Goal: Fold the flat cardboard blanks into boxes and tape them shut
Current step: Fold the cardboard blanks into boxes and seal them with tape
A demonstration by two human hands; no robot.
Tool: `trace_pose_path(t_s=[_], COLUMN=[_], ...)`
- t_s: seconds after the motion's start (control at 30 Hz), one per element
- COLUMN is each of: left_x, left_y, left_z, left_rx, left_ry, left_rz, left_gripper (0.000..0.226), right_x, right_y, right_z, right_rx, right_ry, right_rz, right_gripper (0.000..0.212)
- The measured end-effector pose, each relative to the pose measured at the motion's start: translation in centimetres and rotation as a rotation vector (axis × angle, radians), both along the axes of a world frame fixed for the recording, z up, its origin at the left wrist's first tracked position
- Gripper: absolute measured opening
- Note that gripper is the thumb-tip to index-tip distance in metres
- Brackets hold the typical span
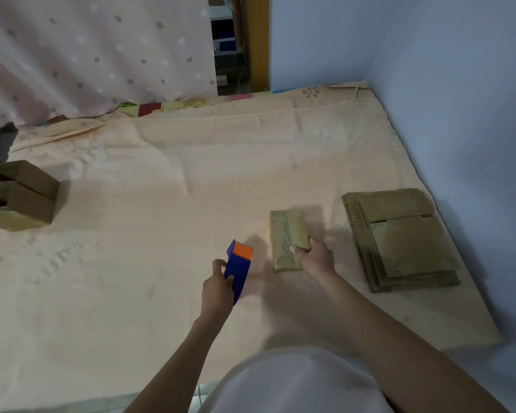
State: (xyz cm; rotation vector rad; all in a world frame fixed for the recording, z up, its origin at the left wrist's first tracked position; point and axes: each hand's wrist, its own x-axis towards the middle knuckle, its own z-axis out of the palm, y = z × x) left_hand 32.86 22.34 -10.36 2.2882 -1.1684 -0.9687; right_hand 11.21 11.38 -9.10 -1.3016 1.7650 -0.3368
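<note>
We see the folded box (289,239) lying on the mattress (167,186), with the stack of flat blanks (399,239) to its right, near the wall (459,99). Just left of the box, the left hand (218,289) holds the tape dispenser (237,269), while the right hand (316,257) grips the box's near right side. Finished boxes (18,195) sit far left, and the curtain (96,55) hangs behind them.

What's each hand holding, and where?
Left hand grips the blue-and-orange tape dispenser at its near end; right hand holds the folded brown cardboard box by its near-right edge.
</note>
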Motion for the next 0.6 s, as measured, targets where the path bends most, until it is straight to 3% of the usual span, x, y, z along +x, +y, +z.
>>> trace_pose_path(t_s=[0.17,0.27,0.33,0.43,0.6], left_x=[-0.3,0.0,0.3,0.4,1.5], left_y=[0.3,0.1,0.0,0.1,-1.3], left_z=[-0.5,-1.4,-1.9,-1.3,-0.1], left_rx=[-0.062,-0.032,-0.031,0.005,0.114], left_ry=[-0.334,-0.466,-0.462,-0.441,-0.397], left_rz=[-0.236,-0.371,-0.419,-0.435,-0.450], left_gripper=[0.067,0.054,0.047,0.064,0.062], right_x=[0.0,0.1,0.1,0.2,0.3], right_y=[0.0,0.1,0.1,0.2,0.3], right_z=[0.3,0.4,0.5,0.5,0.9], right_rx=[0.003,0.006,0.013,0.026,0.017], right_ry=[0.010,-0.001,-0.001,-0.002,-0.021], right_rz=[0.013,0.013,0.017,0.020,-0.012], right_gripper=[0.034,0.035,0.037,0.039,0.039])
